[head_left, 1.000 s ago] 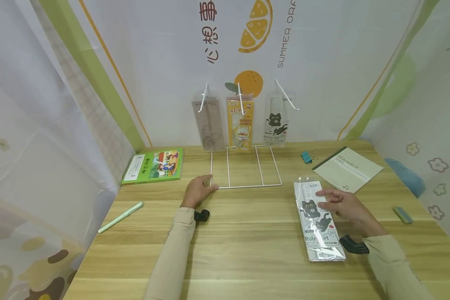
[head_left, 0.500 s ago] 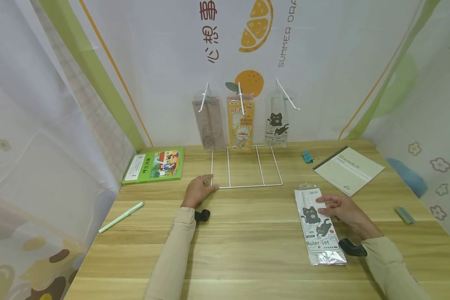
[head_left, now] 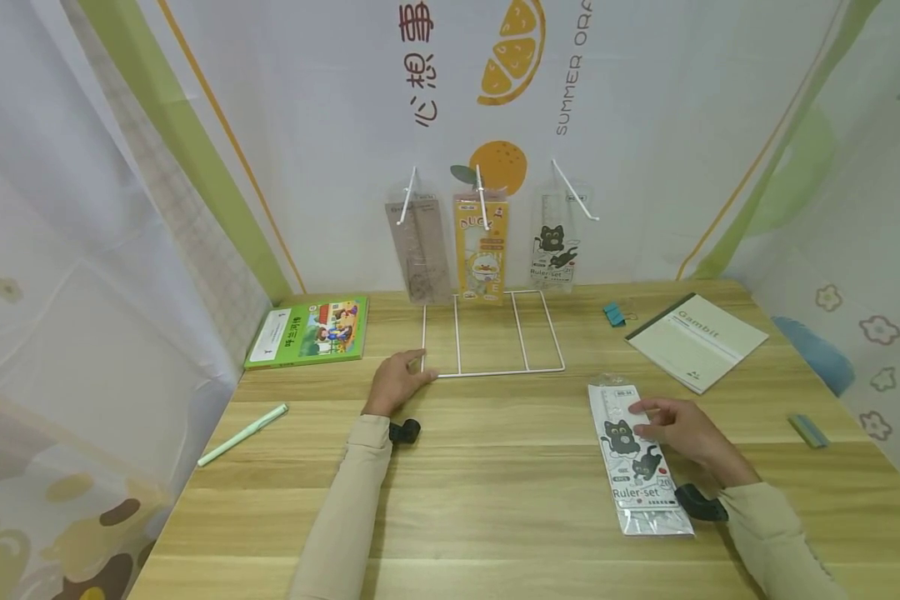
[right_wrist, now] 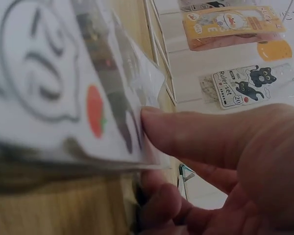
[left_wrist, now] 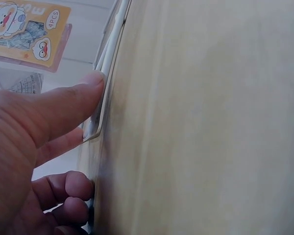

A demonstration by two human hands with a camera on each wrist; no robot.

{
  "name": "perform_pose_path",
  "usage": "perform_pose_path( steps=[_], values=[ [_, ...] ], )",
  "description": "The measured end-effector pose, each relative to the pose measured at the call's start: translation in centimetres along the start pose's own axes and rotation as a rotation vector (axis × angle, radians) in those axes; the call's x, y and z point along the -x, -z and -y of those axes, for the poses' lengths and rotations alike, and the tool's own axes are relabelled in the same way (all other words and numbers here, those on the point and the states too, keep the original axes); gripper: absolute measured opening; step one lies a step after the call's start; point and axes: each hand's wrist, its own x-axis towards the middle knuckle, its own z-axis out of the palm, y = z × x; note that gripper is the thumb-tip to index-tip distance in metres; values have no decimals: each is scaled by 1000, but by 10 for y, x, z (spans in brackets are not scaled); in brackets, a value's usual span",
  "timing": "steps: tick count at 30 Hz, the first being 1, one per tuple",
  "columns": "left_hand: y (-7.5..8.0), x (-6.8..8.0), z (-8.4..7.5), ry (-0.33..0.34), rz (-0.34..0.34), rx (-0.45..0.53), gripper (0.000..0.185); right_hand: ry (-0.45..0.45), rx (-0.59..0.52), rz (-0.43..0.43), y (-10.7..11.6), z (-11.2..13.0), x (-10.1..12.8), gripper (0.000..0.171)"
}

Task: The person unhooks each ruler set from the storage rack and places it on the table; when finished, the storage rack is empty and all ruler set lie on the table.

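Observation:
In the head view my left hand (head_left: 399, 383) is at the near left corner of a white wire display rack (head_left: 498, 372), thumb and index finger holding its base wire. The left wrist view shows the thumb (left_wrist: 83, 98) against the wire. My right hand (head_left: 686, 429) pinches the right edge of a clear-wrapped ruler set (head_left: 633, 458) with black cats on it, thumb on top and fingers beneath. From the rack's hooks hang a greyish ruler packet (head_left: 422, 250), a yellow duck packet (head_left: 482, 250) and another cat ruler set (head_left: 553, 246).
A green picture book (head_left: 307, 333) and a pale green pen (head_left: 242, 435) lie to the left. At the right are a blue binder clip (head_left: 613, 314), a Gambit notebook (head_left: 697, 342) and a small green-blue block (head_left: 807, 430). A printed curtain (head_left: 330, 125) hangs behind the wooden table (head_left: 495, 517).
The ruler set in my right hand has shifted slightly towards me, and its tilt has changed a little. My left hand has stayed at the rack's corner.

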Motion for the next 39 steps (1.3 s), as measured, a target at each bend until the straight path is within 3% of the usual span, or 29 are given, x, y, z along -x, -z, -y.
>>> perform_pose_path(
  steps=[9,16,26,31,39],
  values=[
    [1,0,-1,8,-3,29,56,44,45,-13,6,2,-1,47],
    [3,1,-1,8,-20,31,55,175,67,-160,25,31,-33,43],
    [2,1,0,22,-12,44,55,307,-128,-333,41,99,-105,47],
    [3,2,0,31,-19,54,54,386,-209,-353,42,126,-140,48],
    [0,2,1,15,-25,70,53,482,-330,-379,35,147,-164,45]
  ],
)
